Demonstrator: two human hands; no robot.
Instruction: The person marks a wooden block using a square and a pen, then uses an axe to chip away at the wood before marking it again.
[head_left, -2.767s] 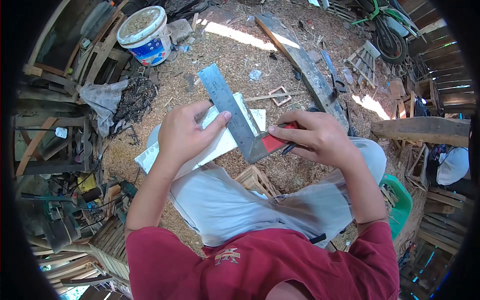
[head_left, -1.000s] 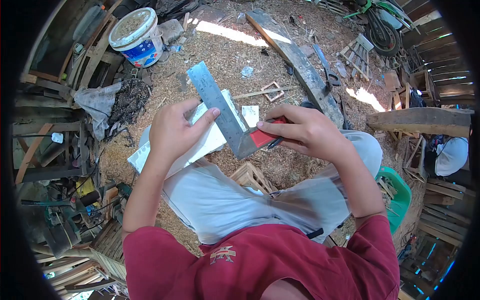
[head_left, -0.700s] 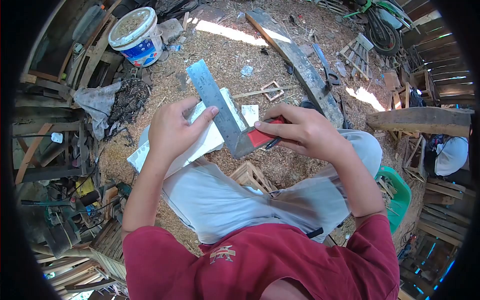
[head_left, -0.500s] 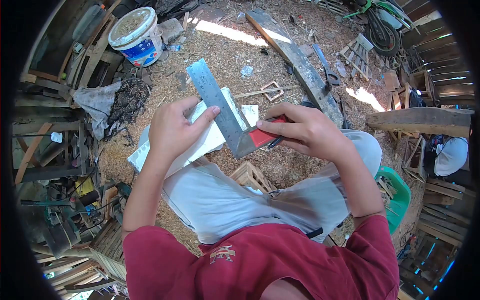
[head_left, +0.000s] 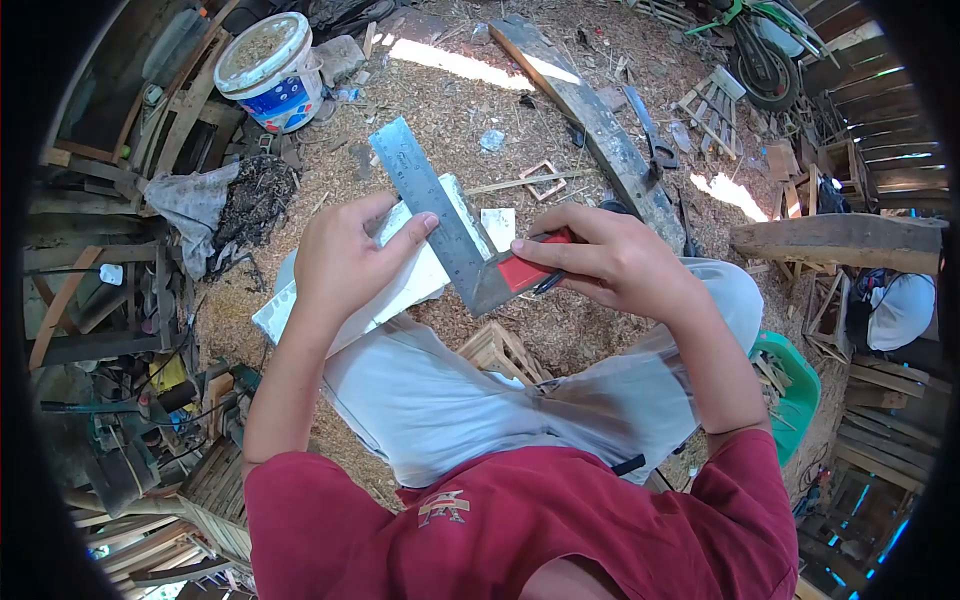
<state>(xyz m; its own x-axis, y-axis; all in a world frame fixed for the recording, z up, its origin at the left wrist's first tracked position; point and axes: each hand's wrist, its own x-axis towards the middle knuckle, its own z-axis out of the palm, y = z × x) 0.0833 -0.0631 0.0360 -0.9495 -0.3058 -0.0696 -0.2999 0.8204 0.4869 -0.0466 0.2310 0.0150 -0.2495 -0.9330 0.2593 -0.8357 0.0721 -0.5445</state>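
Observation:
A metal try square (head_left: 436, 220) with a red handle lies tilted above my lap, its ruled blade pointing up and left. My left hand (head_left: 352, 248) pinches the blade, its thumb flat on the near face. With fingers closed round the red handle, my right hand (head_left: 615, 256) also has a dark pen-like item (head_left: 548, 282) under its fingers. Beneath the blade and my left hand, a white board (head_left: 400, 284) rests slanting over my left thigh. A smaller white piece (head_left: 498, 228) shows just right of the blade.
A wooden block frame (head_left: 503, 352) sits between my legs. Ahead, a long plank (head_left: 600, 125) and a handsaw (head_left: 650, 130) lie on ground strewn with shavings. A white bucket (head_left: 270, 75) is at back left, a green basin (head_left: 792, 395) at right, a motorbike wheel (head_left: 768, 78) at back right.

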